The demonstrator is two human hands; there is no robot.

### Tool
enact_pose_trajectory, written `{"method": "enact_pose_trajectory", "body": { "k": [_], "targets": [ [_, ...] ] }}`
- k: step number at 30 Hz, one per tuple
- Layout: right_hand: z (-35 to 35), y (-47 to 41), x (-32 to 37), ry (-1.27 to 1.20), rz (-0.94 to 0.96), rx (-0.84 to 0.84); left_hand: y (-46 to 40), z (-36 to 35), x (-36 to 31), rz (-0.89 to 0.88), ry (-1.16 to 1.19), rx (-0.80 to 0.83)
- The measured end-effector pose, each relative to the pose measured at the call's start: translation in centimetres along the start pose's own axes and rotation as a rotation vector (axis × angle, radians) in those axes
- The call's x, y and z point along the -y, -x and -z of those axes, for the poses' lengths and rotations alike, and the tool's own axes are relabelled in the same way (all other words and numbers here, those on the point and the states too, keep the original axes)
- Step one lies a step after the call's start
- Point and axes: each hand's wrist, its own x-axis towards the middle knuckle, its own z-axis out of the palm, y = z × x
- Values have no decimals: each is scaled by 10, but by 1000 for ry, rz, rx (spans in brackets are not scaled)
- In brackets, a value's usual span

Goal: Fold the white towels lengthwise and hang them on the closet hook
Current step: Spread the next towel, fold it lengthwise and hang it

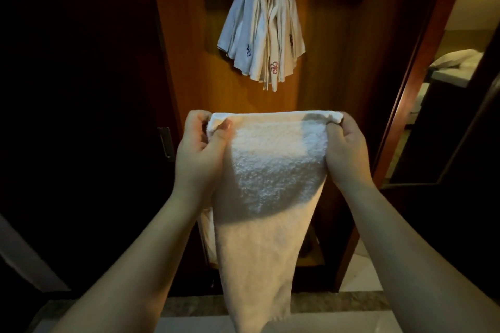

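Towel (270, 170) hangs below left hand (200, 149), right hand (346, 151) corner grip.

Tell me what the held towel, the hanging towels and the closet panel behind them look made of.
Held towel: white terry cloth, likely cotton; looped, nubby pile. Hanging towels: thinner, smoother white fabric in soft pleats, with small embroidered marks; weave unclear. Closet panel: wood or wood veneer, warm brown, smooth with slight sheen.
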Motion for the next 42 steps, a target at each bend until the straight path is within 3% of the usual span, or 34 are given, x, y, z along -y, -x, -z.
{"method": "enact_pose_trajectory", "body": {
  "k": [5,9,12,14,18,22,24,28,35,38,42],
  "targets": [
    [4,10,1,-116,-105,112,-2,10,3,56,100,84],
    [16,17,-2,-501,-380,445,0,11,7,145,235,79],
    [22,26,-1,-560,-616,714,2,13,8,176,256,99],
    [24,29,0,-583,-633,751,4,15,8,178,249,120],
    [24,32,11,-623,-550,689,5,22,9,193,325,187],
    [20,38,12,-642,-490,709,5,33,12,399,366,382],
    [17,39,8,-641,-505,702,4,37,16,449,376,392],
    [7,32,-5,-556,-592,589,11,26,28,479,354,254],
    [-47,78,-35,78,-743,127,64,-28,62,607,-27,-171],
    [-61,117,-44,118,-703,0,92,-41,57,631,-48,-176],
    [-66,148,-48,-1,-668,22,114,-44,42,624,-40,-113]
  ]
}}
